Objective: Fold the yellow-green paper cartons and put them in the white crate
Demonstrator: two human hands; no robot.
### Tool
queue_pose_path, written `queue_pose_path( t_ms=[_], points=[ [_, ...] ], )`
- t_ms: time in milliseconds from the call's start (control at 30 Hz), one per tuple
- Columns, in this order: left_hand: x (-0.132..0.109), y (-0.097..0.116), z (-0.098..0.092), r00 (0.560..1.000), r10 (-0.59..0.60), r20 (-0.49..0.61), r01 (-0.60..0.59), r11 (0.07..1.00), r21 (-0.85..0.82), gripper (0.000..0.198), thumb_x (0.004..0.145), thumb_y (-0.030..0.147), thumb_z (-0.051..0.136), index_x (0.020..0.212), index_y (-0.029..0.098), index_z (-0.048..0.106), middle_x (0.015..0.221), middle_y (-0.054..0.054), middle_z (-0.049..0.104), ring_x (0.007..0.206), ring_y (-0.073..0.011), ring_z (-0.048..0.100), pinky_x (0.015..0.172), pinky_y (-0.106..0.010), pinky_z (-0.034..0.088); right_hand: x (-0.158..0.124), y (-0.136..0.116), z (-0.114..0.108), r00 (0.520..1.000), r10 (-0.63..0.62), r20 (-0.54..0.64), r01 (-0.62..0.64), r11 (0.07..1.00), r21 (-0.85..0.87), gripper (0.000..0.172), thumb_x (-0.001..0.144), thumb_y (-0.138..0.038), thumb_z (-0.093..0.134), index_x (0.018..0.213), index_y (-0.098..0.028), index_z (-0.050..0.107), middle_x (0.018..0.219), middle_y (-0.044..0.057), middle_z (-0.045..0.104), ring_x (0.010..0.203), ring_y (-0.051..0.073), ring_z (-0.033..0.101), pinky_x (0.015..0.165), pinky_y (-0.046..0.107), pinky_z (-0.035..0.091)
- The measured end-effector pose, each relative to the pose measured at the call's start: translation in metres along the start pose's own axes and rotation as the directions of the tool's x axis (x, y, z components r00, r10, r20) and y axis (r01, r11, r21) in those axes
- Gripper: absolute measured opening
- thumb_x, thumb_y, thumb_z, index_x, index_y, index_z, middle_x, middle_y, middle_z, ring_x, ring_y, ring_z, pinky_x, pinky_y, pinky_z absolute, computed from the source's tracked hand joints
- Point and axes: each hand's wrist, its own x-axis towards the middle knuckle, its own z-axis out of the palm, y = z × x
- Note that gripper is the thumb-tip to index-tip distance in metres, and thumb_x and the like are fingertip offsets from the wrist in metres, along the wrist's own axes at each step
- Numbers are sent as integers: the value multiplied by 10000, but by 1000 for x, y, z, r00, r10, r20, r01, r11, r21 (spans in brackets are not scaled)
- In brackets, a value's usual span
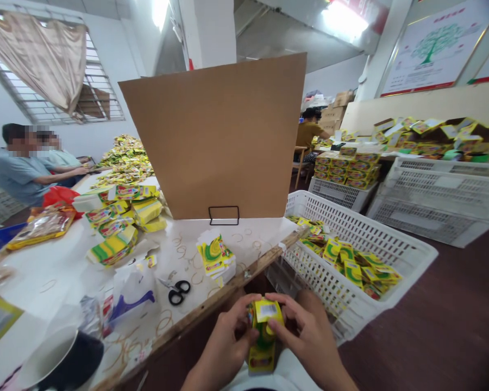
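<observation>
My left hand (pixel 231 332) and my right hand (pixel 303 330) are both closed on a small yellow-and-green carton (pixel 268 309) in front of my lap. The carton's top end, with a white barcode label, faces up between my thumbs and fingers. Below it another yellow-and-green printed face (pixel 262 359) shows; whether it is the same carton or a second one, I cannot tell. Beyond my hands, a stack of flattened yellow cartons (pixel 217 258) lies near the table edge. Black-handled scissors (pixel 179 292) rest to its left, among loose rubber bands (pixel 163 327).
At my right stands a white plastic crate (pixel 407 260) holding many small cartons (pixel 350 266). A cardboard sheet (pixel 220 141) stands upright on the table (pixel 175 231). More cartons (pixel 122 217), a dark mug (pixel 71 358) and a plastic bag (pixel 132 296) are leftward. Co-workers sit farther off.
</observation>
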Motion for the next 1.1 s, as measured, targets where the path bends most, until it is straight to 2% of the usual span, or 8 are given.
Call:
queue_pose_path(
  t_ms=[267,367,567,667,733,800,900,1100],
  points=[
    [1,-1,1,997,-13,80,17,999,-49,547,832,260,596,1347,196,426,1124,-135,644,976,-245,628,852,-356,489,2,8,13,999,17,-33,-23,985,-172,351,757,-300,574,1087,-187,538,535,-58,473,487,161,478,487,256,345],
    [0,-1,3,998,-10,61,12,999,-41,543,821,242,607,1338,194,445,1121,-128,647,999,-249,622,875,-357,480,1,11,17,998,44,-36,-50,981,-186,352,729,-231,573,1074,-210,508,585,-43,556,515,172,523,510,261,368],
    [2,-4,-1,999,-17,38,19,998,-62,546,817,260,617,1329,183,444,1126,-141,646,981,-246,626,855,-352,479,2,7,14,996,-22,-86,13,995,-102,354,755,-245,585,1108,-212,577,606,-19,610,510,171,536,495,259,399],
    [5,-4,-6,999,-30,29,33,993,-112,582,782,304,665,1305,163,454,1039,-138,677,893,-245,649,753,-318,493,4,-2,4,989,-112,-92,108,993,-53,295,784,-326,601,1045,-234,701,796,52,689,699,205,611,620,280,481],
    [6,-3,-6,998,-41,39,45,991,-124,573,763,305,685,1272,147,476,964,-128,694,830,-234,656,696,-290,485,6,-4,0,993,-77,-93,78,997,15,251,780,-364,616,955,-237,745,926,78,706,823,230,632,702,294,505],
    [7,-2,-3,998,-44,46,50,992,-118,543,758,285,687,1243,133,496,912,-120,700,794,-224,655,668,-274,475,7,-1,-1,999,22,-40,-18,994,107,277,762,-408,638,928,-215,747,871,83,707,706,213,632,570,274,501],
    [7,-3,3,998,-27,54,33,992,-119,510,772,249,667,1240,135,498,953,-125,693,849,-228,647,722,-292,475,8,11,1,993,118,22,-120,965,232,340,709,-445,696,919,-180,730,674,39,648,456,121,497,384,214,380],
    [9,-3,1,994,-22,110,43,981,-191,505,817,234,612,1285,153,441,1046,-143,670,910,-234,641,797,-334,470,8,24,1,985,152,80,-172,896,409,381,671,-422,758,954,-172,709,575,-18,566,443,76,445,382,165,326]
  ],
)
